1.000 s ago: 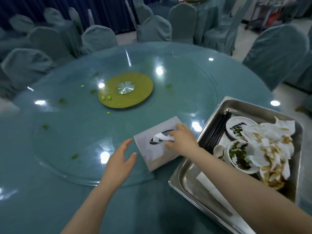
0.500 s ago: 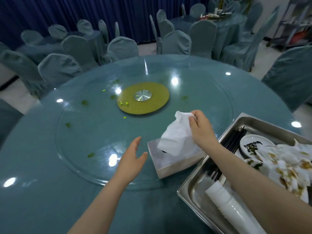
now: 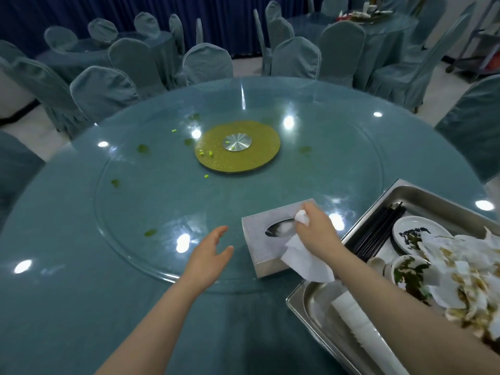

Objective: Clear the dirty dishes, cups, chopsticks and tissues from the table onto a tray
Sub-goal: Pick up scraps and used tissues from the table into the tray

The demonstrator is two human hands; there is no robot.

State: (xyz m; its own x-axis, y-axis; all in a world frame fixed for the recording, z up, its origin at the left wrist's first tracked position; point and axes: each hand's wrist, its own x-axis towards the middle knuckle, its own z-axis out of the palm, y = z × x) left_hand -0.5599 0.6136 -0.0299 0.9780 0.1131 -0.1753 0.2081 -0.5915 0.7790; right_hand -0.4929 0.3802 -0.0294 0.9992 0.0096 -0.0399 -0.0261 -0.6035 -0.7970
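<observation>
Over the tissue box (image 3: 273, 239), right hand (image 3: 315, 228) pinches a tissue (image 3: 305, 262).

A round banquet table (image 3: 81, 266) under a teal cloth filled the room's foreground, its glass turntable (image 3: 162, 207) mirroring bright ceiling lights. Chairs in grey-green covers (image 3: 102, 90) ringed its far edge. Behind them stood two more draped round tables (image 3: 378, 31), a dark blue curtain (image 3: 135, 6) along the back wall, and pale floor (image 3: 244, 66) between.
</observation>
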